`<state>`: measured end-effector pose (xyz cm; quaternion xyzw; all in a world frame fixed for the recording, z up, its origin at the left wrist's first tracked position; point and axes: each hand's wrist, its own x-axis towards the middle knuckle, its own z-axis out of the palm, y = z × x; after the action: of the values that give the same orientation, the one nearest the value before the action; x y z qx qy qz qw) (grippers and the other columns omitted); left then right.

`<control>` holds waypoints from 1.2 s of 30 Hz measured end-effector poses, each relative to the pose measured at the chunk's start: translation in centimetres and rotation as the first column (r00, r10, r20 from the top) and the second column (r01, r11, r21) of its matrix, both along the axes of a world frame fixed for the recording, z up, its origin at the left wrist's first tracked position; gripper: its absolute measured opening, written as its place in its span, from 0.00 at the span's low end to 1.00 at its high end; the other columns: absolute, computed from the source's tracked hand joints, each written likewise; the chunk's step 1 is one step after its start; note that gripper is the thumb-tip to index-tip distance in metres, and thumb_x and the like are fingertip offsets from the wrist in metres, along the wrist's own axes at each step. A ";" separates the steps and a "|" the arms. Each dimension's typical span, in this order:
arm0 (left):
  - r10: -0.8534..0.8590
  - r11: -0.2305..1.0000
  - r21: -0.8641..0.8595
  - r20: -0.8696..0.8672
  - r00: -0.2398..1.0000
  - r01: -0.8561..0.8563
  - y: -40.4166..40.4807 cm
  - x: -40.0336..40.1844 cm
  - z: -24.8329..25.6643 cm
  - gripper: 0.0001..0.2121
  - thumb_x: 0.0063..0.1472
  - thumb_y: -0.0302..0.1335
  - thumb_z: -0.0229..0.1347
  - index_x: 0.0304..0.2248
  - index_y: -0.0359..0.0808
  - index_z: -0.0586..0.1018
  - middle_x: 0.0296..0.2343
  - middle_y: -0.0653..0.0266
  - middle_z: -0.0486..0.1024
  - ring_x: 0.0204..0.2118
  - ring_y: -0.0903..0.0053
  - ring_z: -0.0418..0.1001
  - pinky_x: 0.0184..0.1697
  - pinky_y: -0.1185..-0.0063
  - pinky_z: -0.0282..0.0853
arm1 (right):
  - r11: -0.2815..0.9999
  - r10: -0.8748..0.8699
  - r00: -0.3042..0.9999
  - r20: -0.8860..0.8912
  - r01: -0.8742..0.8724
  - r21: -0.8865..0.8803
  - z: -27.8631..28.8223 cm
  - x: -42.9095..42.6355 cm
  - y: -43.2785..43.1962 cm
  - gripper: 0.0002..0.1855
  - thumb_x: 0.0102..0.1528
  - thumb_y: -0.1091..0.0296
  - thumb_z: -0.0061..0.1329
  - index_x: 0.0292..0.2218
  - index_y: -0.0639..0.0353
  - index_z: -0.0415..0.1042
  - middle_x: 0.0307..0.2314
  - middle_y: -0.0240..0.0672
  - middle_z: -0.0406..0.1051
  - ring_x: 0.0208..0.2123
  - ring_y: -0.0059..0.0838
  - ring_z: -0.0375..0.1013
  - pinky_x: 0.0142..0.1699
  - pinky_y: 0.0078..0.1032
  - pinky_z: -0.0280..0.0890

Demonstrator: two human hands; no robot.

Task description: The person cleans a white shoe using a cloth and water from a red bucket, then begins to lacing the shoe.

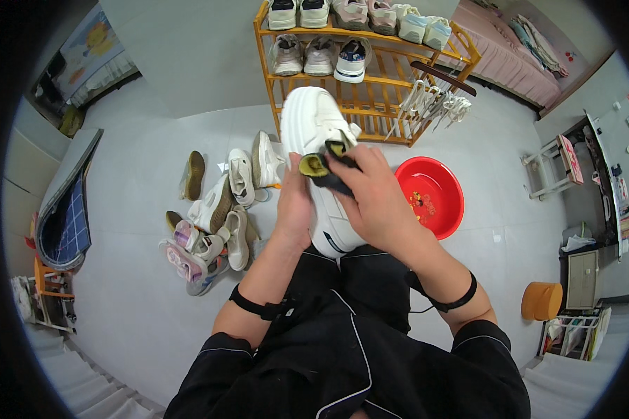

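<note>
A white sneaker (314,118) is held in front of my body, its toe pointing away and its heel by my lap. Along its left side, my left hand (295,209) grips it with the palm flat against the sole edge. My right hand (369,191) pinches a bent dark piece with a yellow-green face (314,165) over the shoe's opening. It resembles a folded insole, though I cannot tell for sure. Part of the piece and most of the shoe's opening are hidden by my right fingers.
A wooden shoe rack (325,77) holding several shoes stands ahead. White shoelaces (432,102) hang from a brown hanger (443,77) at its right end. On the floor are a red plastic basin (455,201) to the right and several loose shoes (241,178) with an insole (193,175) to the left.
</note>
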<state>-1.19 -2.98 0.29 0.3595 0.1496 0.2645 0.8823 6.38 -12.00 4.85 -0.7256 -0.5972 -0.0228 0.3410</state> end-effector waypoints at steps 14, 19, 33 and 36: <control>0.132 0.984 -0.104 -0.111 0.985 -0.143 1.8 -0.6 -0.1 0.24 0.56 0.43 0.31 0.45 0.33 0.54 0.39 0.56 0.62 0.38 0.71 0.64 0.40 0.78 0.61 | 0.889 0.291 0.871 0.396 -0.399 0.226 -3.6 0.8 -3.6 0.08 0.28 0.74 0.47 0.17 0.63 0.62 0.28 0.35 0.63 0.30 0.32 0.60 0.31 0.24 0.59; 0.181 0.960 -0.214 -0.017 0.983 -0.181 1.7 -0.2 0.4 0.26 0.55 0.47 0.27 0.45 0.34 0.56 0.40 0.58 0.61 0.40 0.69 0.62 0.42 0.75 0.59 | 0.896 0.164 0.945 0.284 -0.263 0.357 -5.5 0.2 -3.1 0.13 0.28 0.78 0.46 0.22 0.58 0.62 0.31 0.38 0.57 0.33 0.37 0.57 0.36 0.30 0.55; 0.048 0.979 -0.202 0.060 0.997 -0.035 0.9 -0.7 0.0 0.27 0.54 0.48 0.27 0.46 0.36 0.56 0.39 0.60 0.62 0.41 0.71 0.61 0.43 0.76 0.58 | 0.800 0.021 1.000 -0.012 -0.010 0.600 -3.7 -0.7 -0.1 0.13 0.29 0.75 0.43 0.24 0.58 0.62 0.20 0.38 0.60 0.22 0.40 0.58 0.26 0.27 0.54; 0.074 0.974 -0.215 0.011 0.997 -0.070 1.0 -0.9 0.1 0.27 0.54 0.48 0.28 0.46 0.36 0.55 0.41 0.60 0.60 0.41 0.72 0.60 0.44 0.77 0.56 | 0.733 0.075 0.853 -0.516 0.304 0.609 -3.3 -1.2 0.8 0.07 0.42 0.74 0.37 0.27 0.65 0.62 0.18 0.34 0.60 0.21 0.25 0.58 0.27 0.18 0.55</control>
<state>-2.11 -1.96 0.43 0.2540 0.1820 0.2820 0.9071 5.20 -11.19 1.53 -0.5695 -0.3887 -0.0660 0.7212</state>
